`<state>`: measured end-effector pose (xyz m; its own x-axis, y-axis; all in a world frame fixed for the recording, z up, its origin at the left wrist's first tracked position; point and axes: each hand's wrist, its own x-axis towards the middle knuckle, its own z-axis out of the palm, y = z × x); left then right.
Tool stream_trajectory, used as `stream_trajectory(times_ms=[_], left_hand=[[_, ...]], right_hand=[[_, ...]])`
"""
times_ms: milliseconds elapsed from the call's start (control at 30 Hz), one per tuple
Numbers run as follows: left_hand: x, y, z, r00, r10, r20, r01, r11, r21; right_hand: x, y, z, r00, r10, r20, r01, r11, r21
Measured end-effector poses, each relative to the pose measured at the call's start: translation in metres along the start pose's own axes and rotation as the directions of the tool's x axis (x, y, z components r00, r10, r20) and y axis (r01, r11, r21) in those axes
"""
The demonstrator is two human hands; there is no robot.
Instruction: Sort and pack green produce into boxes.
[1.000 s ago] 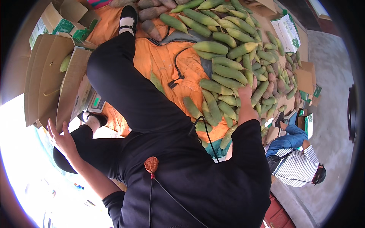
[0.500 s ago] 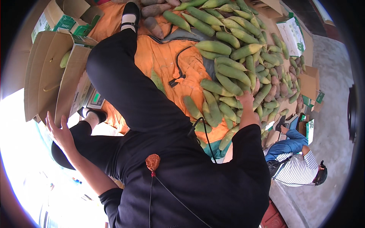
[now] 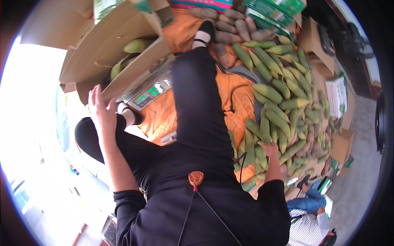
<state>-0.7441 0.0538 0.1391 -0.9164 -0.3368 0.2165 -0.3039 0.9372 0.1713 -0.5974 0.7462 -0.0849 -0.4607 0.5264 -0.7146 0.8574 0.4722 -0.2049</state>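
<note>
My left hand (image 3: 102,115) is raised beside the near corner of an open cardboard box (image 3: 133,67), fingers stretched out and nothing in them. Inside the box lie a few green radishes (image 3: 137,46), partly hidden by its wall. The box rests on a scale (image 3: 148,95) with a lit green display. On my right, a large heap of green radishes (image 3: 301,86) covers the ground. At its near edge my right hand (image 3: 271,150) is closed round the lower end of a green radish (image 3: 265,130); the fingertips are partly hidden.
Brownish-purple roots (image 3: 230,28) lie at the far end of an orange sheet (image 3: 158,123). My black-clad leg (image 3: 197,94) stretches between scale and heap. Cardboard boxes (image 3: 342,147) stand along the right side. A person in a striped top (image 3: 308,227) is at the lower right.
The view has swung left, so the heap sits further right and the box interior shows more. My right hand stays at the heap's near side; my left hand is still raised by the box.
</note>
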Motion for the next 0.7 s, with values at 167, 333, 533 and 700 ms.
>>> stream_trajectory(times_ms=[167, 333, 533, 700], left_hand=[[-0.006, -0.007, -0.008, 0.989, -0.109, 0.097, 0.102, 0.992, 0.069], [-0.009, -0.008, -0.009, 0.979, -0.131, 0.158, 0.132, 0.991, 0.002], [-0.012, -0.011, -0.013, 0.984, -0.115, 0.139, 0.121, 0.992, -0.038], [-0.012, -0.012, -0.011, 0.981, -0.118, 0.156, 0.123, 0.992, -0.025]], right_hand=[[-0.044, -0.072, 0.017, 0.979, 0.127, 0.161, -0.181, 0.902, 0.392], [-0.072, -0.163, 0.021, 0.966, -0.233, 0.111, 0.169, 0.896, 0.412], [-0.147, -0.332, -0.013, 0.639, -0.761, -0.114, 0.748, 0.580, 0.323], [-0.220, -0.461, -0.022, 0.192, -0.976, -0.105, 0.962, 0.166, 0.216]])
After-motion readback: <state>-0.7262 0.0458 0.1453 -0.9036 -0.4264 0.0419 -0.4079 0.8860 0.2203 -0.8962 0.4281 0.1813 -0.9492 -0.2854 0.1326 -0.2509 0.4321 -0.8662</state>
